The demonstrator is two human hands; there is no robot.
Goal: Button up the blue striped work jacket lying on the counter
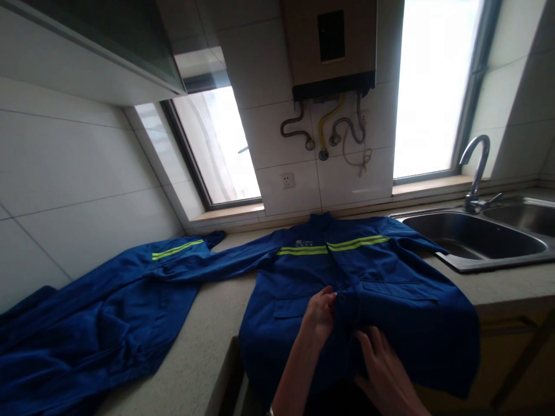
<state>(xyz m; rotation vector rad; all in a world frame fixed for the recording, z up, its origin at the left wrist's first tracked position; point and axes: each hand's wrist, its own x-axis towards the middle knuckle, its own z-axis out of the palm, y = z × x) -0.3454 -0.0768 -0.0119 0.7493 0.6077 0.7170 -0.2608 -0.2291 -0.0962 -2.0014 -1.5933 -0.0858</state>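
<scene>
The jacket point(299, 277) lies front up on the counter point(203, 323), its collar point(321, 221) toward the wall point(290, 133) and its lower part hanging over the front edge. Both hands are at its front, below the yellow-green stripes point(302, 251), the left farther up the cloth than the right.

The left hand point(319, 312) is closed, thumb and fingertips pinching the jacket near the middle of the front opening, just beside a pocket flap point(288, 308). The right hand point(381, 364) is lower and nearer the wearer, its fingers bent against the jacket beside the opening; the cloth there is too dark to tell whether it grips. The second pocket flap point(399, 290) lies above the right hand, apart from it. The two hands do not touch, and a strip of the jacket shows between them.

One sleeve point(234, 261) stretches out to the left, reaching the other garment point(117, 312), also blue with yellow-green bands, which is spread along the left wall. The opposite sleeve point(416, 238) runs to the near rim of the sink point(472, 264), where the tap point(476, 173) stands. The heater point(332, 46) hangs on the wall between two windows point(217, 144), well above the hands.
</scene>
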